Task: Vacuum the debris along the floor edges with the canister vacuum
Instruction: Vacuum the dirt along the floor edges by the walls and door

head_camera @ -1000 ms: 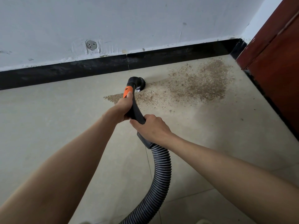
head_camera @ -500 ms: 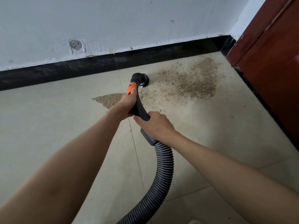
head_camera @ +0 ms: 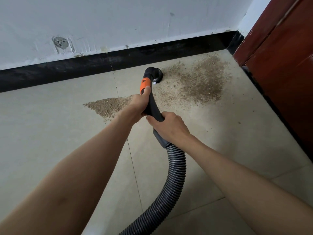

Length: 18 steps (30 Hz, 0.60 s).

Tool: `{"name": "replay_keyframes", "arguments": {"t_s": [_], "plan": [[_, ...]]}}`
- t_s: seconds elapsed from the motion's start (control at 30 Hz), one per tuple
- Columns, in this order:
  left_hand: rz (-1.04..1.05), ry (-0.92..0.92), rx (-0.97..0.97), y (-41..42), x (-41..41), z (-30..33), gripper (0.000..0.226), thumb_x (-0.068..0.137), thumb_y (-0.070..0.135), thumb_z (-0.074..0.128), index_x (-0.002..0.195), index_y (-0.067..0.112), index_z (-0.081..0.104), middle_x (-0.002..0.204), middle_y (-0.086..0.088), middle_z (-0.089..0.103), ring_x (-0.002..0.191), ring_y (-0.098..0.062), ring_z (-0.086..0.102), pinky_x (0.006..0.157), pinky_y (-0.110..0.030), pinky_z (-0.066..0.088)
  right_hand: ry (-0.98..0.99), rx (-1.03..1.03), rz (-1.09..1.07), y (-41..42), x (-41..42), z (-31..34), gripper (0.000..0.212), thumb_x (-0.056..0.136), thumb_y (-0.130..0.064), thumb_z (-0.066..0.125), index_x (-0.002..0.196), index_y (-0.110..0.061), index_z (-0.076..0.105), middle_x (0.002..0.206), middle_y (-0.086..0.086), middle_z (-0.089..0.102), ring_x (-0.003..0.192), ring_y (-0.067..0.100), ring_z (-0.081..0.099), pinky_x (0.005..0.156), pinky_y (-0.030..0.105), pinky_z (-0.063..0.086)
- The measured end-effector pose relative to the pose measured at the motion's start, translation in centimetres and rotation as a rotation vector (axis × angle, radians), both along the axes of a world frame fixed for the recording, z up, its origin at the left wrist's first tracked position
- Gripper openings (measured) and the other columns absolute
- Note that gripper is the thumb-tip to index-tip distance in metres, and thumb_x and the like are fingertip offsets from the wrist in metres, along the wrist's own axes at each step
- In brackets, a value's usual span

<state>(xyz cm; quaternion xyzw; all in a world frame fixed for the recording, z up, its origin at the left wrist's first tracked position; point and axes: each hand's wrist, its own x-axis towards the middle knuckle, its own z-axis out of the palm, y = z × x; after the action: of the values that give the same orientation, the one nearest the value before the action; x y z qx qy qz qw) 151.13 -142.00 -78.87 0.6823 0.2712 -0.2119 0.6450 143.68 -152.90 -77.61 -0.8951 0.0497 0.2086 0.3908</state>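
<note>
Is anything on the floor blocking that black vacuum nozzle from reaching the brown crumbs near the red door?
Nothing visible does. The round black nozzle sits at the edge of the brown scattered debris, with only bare beige tile floor around.

A black baseboard [head_camera: 84,68] is running along the foot of a scuffed white wall [head_camera: 118,19]. A patched round spot [head_camera: 60,42] is sitting just above the baseboard, and a reddish-brown door [head_camera: 284,68] is standing at its right end.

Head view, single: looks forward and down, close over floor [head_camera: 50,133], toward baseboard [head_camera: 67,70] and wall corner.
</note>
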Motion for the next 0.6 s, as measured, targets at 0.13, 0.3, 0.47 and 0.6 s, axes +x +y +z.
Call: {"name": "replay_keyframes", "arguments": {"t_s": [0.13, 0.3, 0.47, 0.6], "plan": [[0.02, 0.007, 0.007, 0.4, -0.1, -0.5, 0.048, 0.096, 0.044, 0.042, 0.119, 0.002, 0.047, 0.087, -0.007, 0.054, 0.074, -0.018, 0.055, 0.057, -0.026, 0.046, -0.001, 0.015, 0.016, 0.1, -0.2, -0.2, 0.039, 0.091, -0.055, 0.053, 0.07, -0.023, 0.045, 0.073, -0.002, 0.055, 0.076, 0.024, 0.06, 0.062, 0.031, 0.042], [0.081, 0.019, 0.006, 3.0, -0.3, -0.5, 0.047, 0.097, 0.046, 0.041, 0.118, 0.004, 0.043, 0.093, -0.008, 0.054, 0.081, -0.02, 0.056, 0.058, -0.029, 0.048, -0.009, -0.027, 0.104, 1.9, -0.1, 0.4, 0.04, 0.091, -0.057, 0.052, 0.071, -0.023, 0.045, 0.074, -0.003, 0.056, 0.073, 0.021, 0.057, 0.055, 0.03, 0.036], [0.195, 0.067, -0.032, 7.1, -1.2, 0.3, 0.057, 0.095, 0.055, 0.041, 0.12, 0.004, 0.041, 0.095, -0.008, 0.054, 0.081, -0.022, 0.057, 0.067, -0.034, 0.049, 0.01, -0.01, 0.219, 5.0, 0.3, 1.0, 0.038, 0.091, -0.055, 0.053, 0.077, -0.02, 0.051, 0.08, 0.0, 0.062, 0.077, 0.022, 0.062, 0.058, 0.03, 0.042], [0.262, 0.101, -0.108, 11.5, -2.6, 0.5, 0.072, 0.091, 0.063, 0.041, 0.13, 0.004, 0.039, 0.109, -0.01, 0.056, 0.087, -0.024, 0.058, 0.075, -0.038, 0.048, 0.019, 0.009, 0.314, 8.3, 0.4, 0.7, 0.041, 0.09, -0.058, 0.053, 0.083, -0.017, 0.057, 0.09, 0.004, 0.068, 0.085, 0.024, 0.064, 0.072, 0.035, 0.049]]}}
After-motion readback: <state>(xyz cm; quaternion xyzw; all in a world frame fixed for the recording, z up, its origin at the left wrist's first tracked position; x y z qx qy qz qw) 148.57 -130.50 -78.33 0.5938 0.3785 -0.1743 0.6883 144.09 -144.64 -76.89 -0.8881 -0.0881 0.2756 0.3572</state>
